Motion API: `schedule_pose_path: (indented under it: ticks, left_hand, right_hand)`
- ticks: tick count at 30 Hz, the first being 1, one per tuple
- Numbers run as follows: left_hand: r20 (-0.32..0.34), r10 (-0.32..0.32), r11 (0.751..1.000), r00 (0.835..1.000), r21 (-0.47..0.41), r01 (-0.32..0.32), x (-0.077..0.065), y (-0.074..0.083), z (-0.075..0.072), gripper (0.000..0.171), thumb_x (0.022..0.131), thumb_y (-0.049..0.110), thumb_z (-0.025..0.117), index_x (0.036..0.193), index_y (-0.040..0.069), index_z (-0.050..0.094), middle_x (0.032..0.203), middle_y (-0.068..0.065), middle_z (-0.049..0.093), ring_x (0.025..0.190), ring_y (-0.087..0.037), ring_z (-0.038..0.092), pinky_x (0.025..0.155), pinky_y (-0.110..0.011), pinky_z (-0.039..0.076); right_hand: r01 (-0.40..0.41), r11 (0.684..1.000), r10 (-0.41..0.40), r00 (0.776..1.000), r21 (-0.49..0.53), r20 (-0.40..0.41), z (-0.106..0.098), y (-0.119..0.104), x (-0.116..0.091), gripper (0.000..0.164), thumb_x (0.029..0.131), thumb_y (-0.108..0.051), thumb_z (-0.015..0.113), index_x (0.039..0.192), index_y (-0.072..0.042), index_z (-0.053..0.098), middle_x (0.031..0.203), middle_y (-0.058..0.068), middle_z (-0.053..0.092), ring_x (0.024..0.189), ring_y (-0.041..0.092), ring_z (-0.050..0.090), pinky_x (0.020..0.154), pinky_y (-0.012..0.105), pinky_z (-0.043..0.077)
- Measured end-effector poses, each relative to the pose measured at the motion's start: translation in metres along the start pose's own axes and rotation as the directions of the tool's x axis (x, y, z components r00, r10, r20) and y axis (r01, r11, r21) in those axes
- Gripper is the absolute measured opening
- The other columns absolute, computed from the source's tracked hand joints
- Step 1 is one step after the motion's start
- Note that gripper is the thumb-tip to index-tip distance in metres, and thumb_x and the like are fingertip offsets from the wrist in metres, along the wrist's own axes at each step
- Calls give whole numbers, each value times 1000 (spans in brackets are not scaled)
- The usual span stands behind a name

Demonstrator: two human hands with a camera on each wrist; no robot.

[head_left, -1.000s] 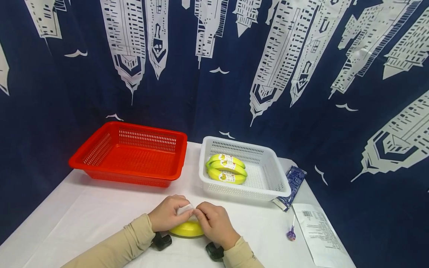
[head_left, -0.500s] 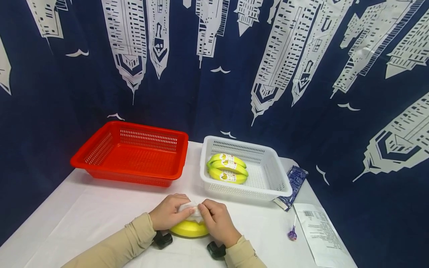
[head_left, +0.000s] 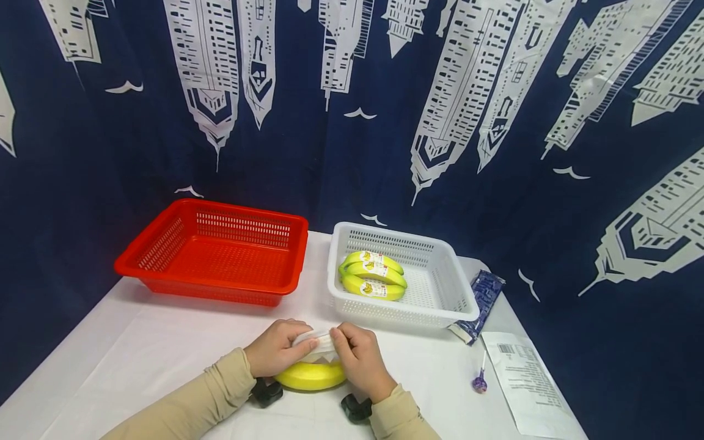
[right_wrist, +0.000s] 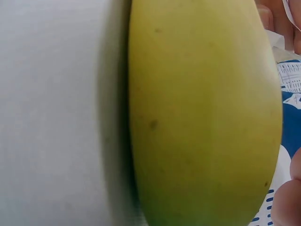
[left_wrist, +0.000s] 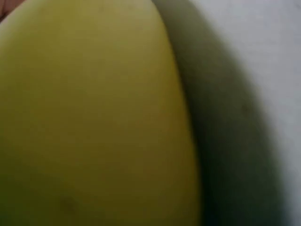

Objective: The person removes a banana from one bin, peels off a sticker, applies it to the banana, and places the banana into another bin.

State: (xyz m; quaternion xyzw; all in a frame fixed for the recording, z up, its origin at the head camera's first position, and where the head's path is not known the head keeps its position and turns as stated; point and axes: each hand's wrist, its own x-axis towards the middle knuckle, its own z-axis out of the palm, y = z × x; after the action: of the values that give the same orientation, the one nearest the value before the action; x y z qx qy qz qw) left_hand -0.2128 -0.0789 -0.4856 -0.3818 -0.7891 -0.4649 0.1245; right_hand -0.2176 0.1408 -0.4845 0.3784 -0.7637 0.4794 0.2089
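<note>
A yellow banana lies on the white table between my forearms; it fills much of both wrist views, with small brown specks on its skin. Just beyond it in the head view, both hands pinch a white, thin, folded paper-like sheet. My left hand holds its left side between thumb and fingers. On the right edge, the thumb and curled fingers of my right hand grip it. The sheet's lower edge overlaps the top of the banana in this view.
A red basket stands back left. The white basket holds a bunch of bananas with white labels. To the right are a blue packet, a purple lollipop and a printed white sheet. A patterned curtain hangs behind.
My right hand has moved slightly right, away from the left. More of the white sheet shows between the hands, and more of the banana's right part is uncovered.
</note>
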Motion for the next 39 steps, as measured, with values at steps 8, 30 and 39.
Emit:
schedule_pose_path:
  ticks: [8,30,39]
  left_hand:
    - [65,-25,997,998,-69,30,2,4,-5,11,100,12,65,96,11,75,80,4,69,70,1,54,67,-21,50]
    - [101,-154,981,983,-102,164,3,7,-10,33,103,12,60,134,4,67,128,-11,72,109,-14,67,97,-28,53]
    - [80,-157,981,984,-100,164,3,7,-10,31,101,10,62,131,3,69,124,-10,73,107,-11,67,96,-29,53]
  right_hand:
    - [-12,1000,12,1000,5,-2,-3,1,-1,27,99,1,61,77,-14,60,60,-5,48,55,-5,38,46,11,32]
    - [-111,993,114,991,48,-74,-14,9,0,25,101,3,59,79,-8,64,64,4,57,56,-2,40,47,19,38]
    - [-243,969,248,955,50,-164,-18,-4,6,28,101,5,55,75,-1,62,59,8,48,57,-1,36,49,18,31]
